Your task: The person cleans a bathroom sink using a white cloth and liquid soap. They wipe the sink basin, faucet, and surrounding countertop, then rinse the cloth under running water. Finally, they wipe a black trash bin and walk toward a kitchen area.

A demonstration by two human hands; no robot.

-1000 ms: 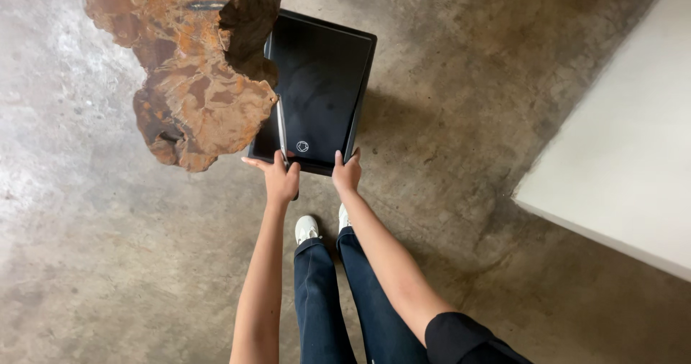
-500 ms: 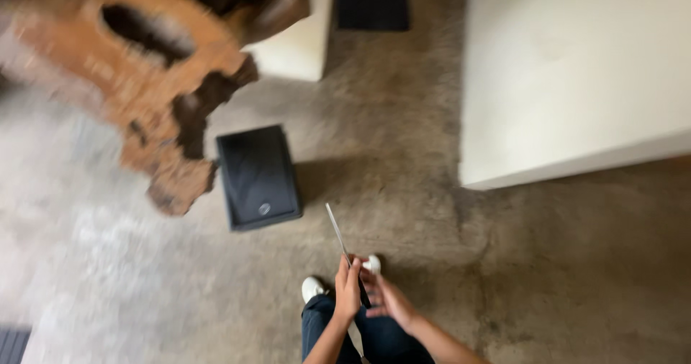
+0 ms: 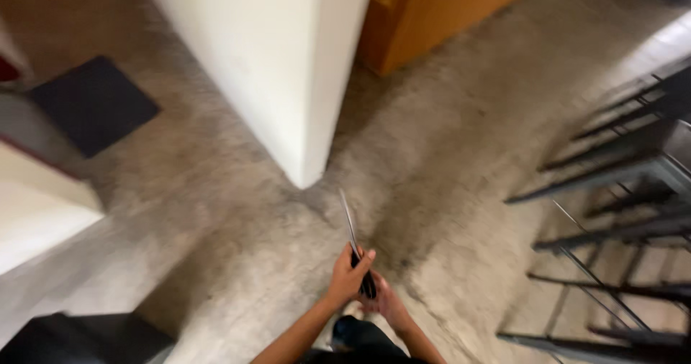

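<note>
A: Rough grey concrete floor (image 3: 216, 213), motion-blurred. White pillar corner (image 3: 302, 83) at centre, used here as the landmark. Behind the pillar on the right, an orange-brown wooden cabinet (image 3: 432, 11). Far left of the pillar, a dark floor mat (image 3: 93, 101). Well right of the pillar, black metal chair frames (image 3: 626, 191).

B: And the hands?

A: Below the pillar's corner, close together. Left hand (image 3: 348, 276) curled round the lower end of a thin flat dark panel (image 3: 350, 227); right hand (image 3: 385, 303) just beside, wrapped on the bottom edge. Both clamped on it.

B: Look of the panel?

A: Seen edge-on, so only a slim pale line, tilted slightly, pointing up toward the pillar's base. Lower end darker inside the grip. Face not visible; blur hides detail.

B: How far along?

A: Judged from this alone: lifted off any support and carried upright over the floor, near the pillar. Not set down anywhere yet; no resting place shown.
</note>
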